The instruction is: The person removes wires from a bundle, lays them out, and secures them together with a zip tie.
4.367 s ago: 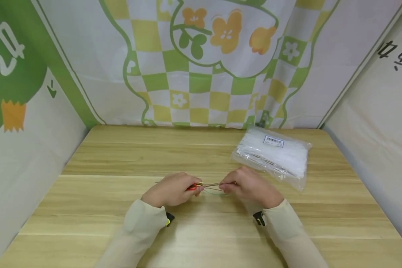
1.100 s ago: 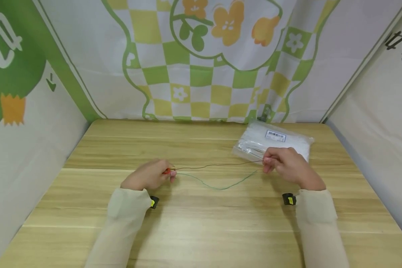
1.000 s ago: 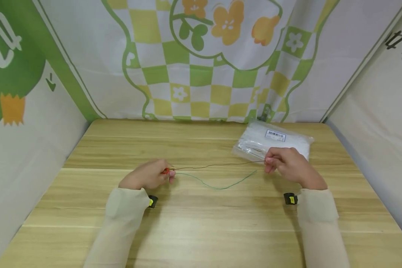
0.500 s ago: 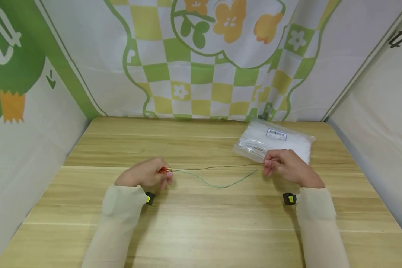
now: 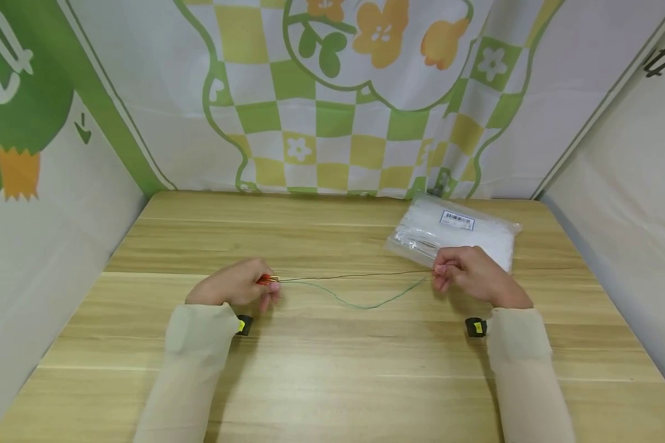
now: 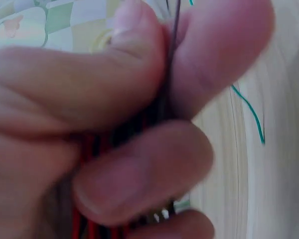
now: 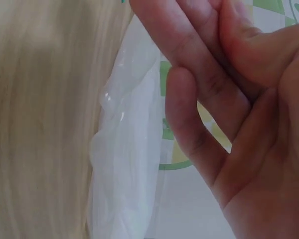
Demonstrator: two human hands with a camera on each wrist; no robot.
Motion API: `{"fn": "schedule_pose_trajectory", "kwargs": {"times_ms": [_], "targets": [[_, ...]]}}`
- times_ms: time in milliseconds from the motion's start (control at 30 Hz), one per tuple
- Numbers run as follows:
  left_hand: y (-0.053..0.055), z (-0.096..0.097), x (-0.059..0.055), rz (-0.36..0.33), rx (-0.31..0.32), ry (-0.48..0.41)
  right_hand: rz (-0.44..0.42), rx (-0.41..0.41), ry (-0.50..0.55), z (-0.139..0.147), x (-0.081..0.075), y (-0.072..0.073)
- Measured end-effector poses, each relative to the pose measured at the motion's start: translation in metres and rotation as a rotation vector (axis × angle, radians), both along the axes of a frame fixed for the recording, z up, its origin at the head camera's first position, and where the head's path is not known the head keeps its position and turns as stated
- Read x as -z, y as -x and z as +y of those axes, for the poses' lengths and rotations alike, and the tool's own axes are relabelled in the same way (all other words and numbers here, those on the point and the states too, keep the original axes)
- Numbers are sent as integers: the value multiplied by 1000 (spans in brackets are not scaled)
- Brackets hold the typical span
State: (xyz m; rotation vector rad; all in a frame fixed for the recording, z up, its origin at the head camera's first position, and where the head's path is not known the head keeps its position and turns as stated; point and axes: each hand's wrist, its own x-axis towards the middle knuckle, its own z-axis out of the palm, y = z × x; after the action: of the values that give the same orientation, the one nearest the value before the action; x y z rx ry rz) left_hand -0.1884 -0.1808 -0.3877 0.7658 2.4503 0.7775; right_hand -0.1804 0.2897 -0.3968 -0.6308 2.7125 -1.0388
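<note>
My left hand [image 5: 229, 284] grips a small bundle of red and dark wires [image 6: 92, 226], mostly hidden by the curled fingers. A bit of yellowish wire shows beside the thumb. From this bundle a thin dark brown wire [image 5: 354, 275] runs nearly straight across to my right hand [image 5: 476, 278], whose thumb and fingertips pinch its far end. A green wire [image 5: 366, 307] also leaves the left hand, sagging in a loose curve below the dark one. Its free end stops close to the right fingertips. In the right wrist view, the little finger [image 7: 182, 107] is held apart from the pinch.
A clear plastic bag of white contents with a barcode label [image 5: 457, 220] lies at the back right, partly behind the right hand. Under both hands is a wooden table [image 5: 343, 369]. A patterned curtain [image 5: 332, 117] hangs along its back edge.
Over several seconds the hands have moved from close together to wide apart, drawing the dark wire out between them. Lately the left hand has shifted slightly left and the wire is straighter.
</note>
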Motion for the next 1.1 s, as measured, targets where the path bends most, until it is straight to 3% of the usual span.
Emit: {"fn": "schedule_pose_trajectory", "kwargs": {"times_ms": [133, 300, 500, 800, 1100], "targets": [[-1, -6, -1, -14, -29, 44, -4, 4, -65, -1, 2, 1], [-1, -8, -5, -38, -70, 111, -49, -22, -59, -6, 4, 4], [-1, -7, -6, -80, -90, 152, -20, -53, -137, -13, 8, 7], [-2, -9, -4, -105, -126, 169, -44, -69, -183, -17, 10, 6], [-3, -23, -5, -132, -211, 189, -67, -84, -169, -17, 8, 5]]}}
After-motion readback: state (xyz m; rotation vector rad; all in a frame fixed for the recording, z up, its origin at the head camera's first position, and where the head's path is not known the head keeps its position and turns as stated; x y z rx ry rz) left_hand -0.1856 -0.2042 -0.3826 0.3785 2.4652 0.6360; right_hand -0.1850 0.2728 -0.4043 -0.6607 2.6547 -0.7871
